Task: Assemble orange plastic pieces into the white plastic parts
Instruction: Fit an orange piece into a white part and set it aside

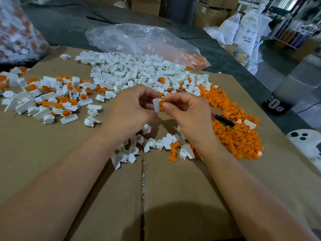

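Hands together: left hand (133,108) pinches a white part (156,105), right hand (187,113) pinches an orange piece (163,102) against it. Seating apparently incomplete; skewed pressure could jam or drop it.

We see a flattened cardboard sheet (52,153) spread over a dark grey table (60,26). A red-and-black pen (223,120) lies on the sheet near its right edge. A crumpled clear plastic bag (132,39) overlaps its far edge. Beyond its far right corner stand white sacks (246,35), and cardboard boxes (145,5) are stacked behind it.
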### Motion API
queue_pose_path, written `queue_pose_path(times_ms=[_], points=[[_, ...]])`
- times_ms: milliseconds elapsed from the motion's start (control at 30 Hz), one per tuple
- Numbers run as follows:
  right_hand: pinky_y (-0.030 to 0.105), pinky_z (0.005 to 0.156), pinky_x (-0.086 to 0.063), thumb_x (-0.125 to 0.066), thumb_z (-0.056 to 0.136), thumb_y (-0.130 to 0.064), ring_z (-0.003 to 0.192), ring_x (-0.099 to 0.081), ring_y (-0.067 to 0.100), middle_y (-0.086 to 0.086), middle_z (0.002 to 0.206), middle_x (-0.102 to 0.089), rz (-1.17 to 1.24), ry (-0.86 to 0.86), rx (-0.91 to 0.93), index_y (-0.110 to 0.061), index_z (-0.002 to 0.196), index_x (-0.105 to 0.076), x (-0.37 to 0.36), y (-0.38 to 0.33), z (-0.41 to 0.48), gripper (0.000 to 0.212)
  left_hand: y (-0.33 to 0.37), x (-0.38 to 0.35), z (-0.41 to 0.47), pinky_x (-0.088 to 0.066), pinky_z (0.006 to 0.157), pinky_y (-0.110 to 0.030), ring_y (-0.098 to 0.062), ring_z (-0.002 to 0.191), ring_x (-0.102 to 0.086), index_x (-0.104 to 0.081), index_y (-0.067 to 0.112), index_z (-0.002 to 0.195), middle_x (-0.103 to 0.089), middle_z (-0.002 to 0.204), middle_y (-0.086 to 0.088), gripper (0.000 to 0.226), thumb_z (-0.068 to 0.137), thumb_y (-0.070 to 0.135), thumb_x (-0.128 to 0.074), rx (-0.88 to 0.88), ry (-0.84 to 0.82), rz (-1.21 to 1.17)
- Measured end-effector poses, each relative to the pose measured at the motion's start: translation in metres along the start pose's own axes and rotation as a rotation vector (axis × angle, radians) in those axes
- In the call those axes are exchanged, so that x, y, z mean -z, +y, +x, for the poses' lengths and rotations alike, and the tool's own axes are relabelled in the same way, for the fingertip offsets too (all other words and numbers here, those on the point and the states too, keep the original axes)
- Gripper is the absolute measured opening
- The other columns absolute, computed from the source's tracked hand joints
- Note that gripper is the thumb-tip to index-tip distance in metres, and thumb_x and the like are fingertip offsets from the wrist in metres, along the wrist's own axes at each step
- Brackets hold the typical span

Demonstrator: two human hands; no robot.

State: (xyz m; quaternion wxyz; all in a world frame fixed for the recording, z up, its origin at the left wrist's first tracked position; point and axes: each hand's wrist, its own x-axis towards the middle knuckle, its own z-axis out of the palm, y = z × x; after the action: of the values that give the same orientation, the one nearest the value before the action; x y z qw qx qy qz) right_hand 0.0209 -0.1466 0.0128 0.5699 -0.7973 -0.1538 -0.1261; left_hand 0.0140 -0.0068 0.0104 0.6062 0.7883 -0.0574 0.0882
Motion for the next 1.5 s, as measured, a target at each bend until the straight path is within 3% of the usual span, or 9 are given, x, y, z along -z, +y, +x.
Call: queue_pose_path(times_ms=[300, 467, 600, 767, 1000, 1133, 1233, 1367, 1500], points=[[0.029, 0.077, -0.055, -0.067, 0.080, -0.004, 0.078, -0.067, 0.013, -0.008, 0.078, -0.067, -0.037, 0.019, -0.011, -0.024, 0.080, -0.065, 0.0010, 0.0007, -0.0001, 0.021, -0.0021, -0.0011, 0.0001, -0.047, 0.051, -0.010, 0.003, 0.056, -0.060, -0.062, 0.027, 0.077, -0.065, 0.064, 0.011, 0.038, 0.062, -0.004, -0.077, 0.009, -0.011, -0.024], [0.017, 0.072, -0.052, -0.068, 0.080, -0.005, 0.075, -0.064, 0.004, -0.014, 0.077, -0.065, -0.083, 0.013, 0.018, -0.022, 0.083, -0.069, 0.0007, 0.0023, 0.0002, 0.016, -0.0040, -0.0012, 0.0019, -0.049, 0.055, -0.014, 0.002, 0.055, -0.056, -0.059, 0.027, 0.073, -0.063, 0.067, 0.011, 0.033, 0.069, -0.002, -0.074, 0.017, 0.028, 0.001], [0.034, 0.077, -0.056, -0.067, 0.081, -0.006, 0.077, -0.067, 0.013, -0.007, 0.078, -0.068, -0.053, 0.018, -0.008, -0.027, 0.081, -0.067, 0.0013, 0.0041, 0.0000, 0.021, -0.0020, -0.0009, 0.0014, -0.052, 0.062, -0.015, 0.000, 0.056, -0.058, -0.061, 0.024, 0.074, -0.065, 0.060, 0.014, 0.030, 0.069, -0.001, -0.075, 0.037, 0.013, -0.074], [0.035, 0.073, -0.057, -0.066, 0.083, -0.007, 0.072, -0.067, 0.011, -0.010, 0.075, -0.067, -0.076, 0.024, -0.001, -0.026, 0.082, -0.067, 0.0022, 0.0044, -0.0004, 0.019, -0.0020, 0.0001, 0.0022, -0.057, 0.077, -0.029, -0.017, 0.075, -0.068, -0.066, 0.021, 0.080, -0.071, 0.080, -0.004, 0.027, 0.068, 0.000, -0.077, 0.077, 0.006, -0.155], [0.043, 0.071, -0.055, -0.066, 0.083, -0.013, 0.073, -0.067, 0.017, -0.005, 0.073, -0.065, -0.198, 0.043, -0.012, -0.023, 0.074, -0.060, 0.0004, 0.0048, -0.0013, 0.015, -0.0006, -0.0003, 0.0006, -0.057, 0.081, -0.032, -0.025, 0.087, -0.069, -0.069, 0.020, 0.084, -0.071, 0.089, -0.011, 0.027, 0.067, 0.001, -0.077, 0.096, -0.016, -0.178], [0.045, 0.071, -0.055, -0.065, 0.084, -0.014, 0.074, -0.067, 0.019, 0.000, 0.076, -0.067, -0.196, 0.032, -0.016, -0.014, 0.081, -0.065, 0.0004, 0.0055, -0.0009, 0.003, -0.0003, -0.0001, -0.0001, -0.056, 0.083, -0.036, -0.026, 0.087, -0.068, -0.069, 0.019, 0.085, -0.071, 0.090, -0.011, 0.027, 0.067, 0.000, -0.077, 0.089, -0.014, -0.178], [0.045, 0.070, -0.055, -0.065, 0.084, -0.014, 0.073, -0.066, 0.019, 0.000, 0.076, -0.067, -0.191, 0.037, -0.008, -0.012, 0.083, -0.065, 0.0005, 0.0053, -0.0014, 0.002, 0.0000, -0.0007, 0.0002, -0.057, 0.078, -0.029, -0.021, 0.082, -0.069, -0.068, 0.020, 0.082, -0.071, 0.085, -0.007, 0.027, 0.067, -0.002, -0.076, 0.083, -0.009, -0.184], [0.044, 0.069, -0.056, -0.065, 0.084, -0.013, 0.072, -0.067, 0.018, 0.000, 0.076, -0.066, -0.177, 0.051, 0.011, -0.022, 0.076, -0.060, 0.0000, 0.0045, -0.0024, 0.013, 0.0008, -0.0007, 0.0002, -0.056, 0.071, -0.020, -0.009, 0.070, -0.068, -0.068, 0.020, 0.080, -0.071, 0.074, 0.003, 0.028, 0.067, -0.004, -0.075, 0.082, -0.006, -0.200], [0.044, 0.070, -0.056, -0.065, 0.084, -0.012, 0.074, -0.067, 0.020, 0.001, 0.077, -0.067, -0.157, 0.038, -0.005, -0.029, 0.074, -0.058, -0.0001, 0.0046, -0.0022, 0.021, 0.0013, -0.0003, -0.0001, -0.057, 0.075, -0.023, -0.012, 0.074, -0.069, -0.068, 0.021, 0.080, -0.071, 0.076, 0.002, 0.029, 0.067, -0.003, -0.075, 0.081, -0.004, -0.194]])
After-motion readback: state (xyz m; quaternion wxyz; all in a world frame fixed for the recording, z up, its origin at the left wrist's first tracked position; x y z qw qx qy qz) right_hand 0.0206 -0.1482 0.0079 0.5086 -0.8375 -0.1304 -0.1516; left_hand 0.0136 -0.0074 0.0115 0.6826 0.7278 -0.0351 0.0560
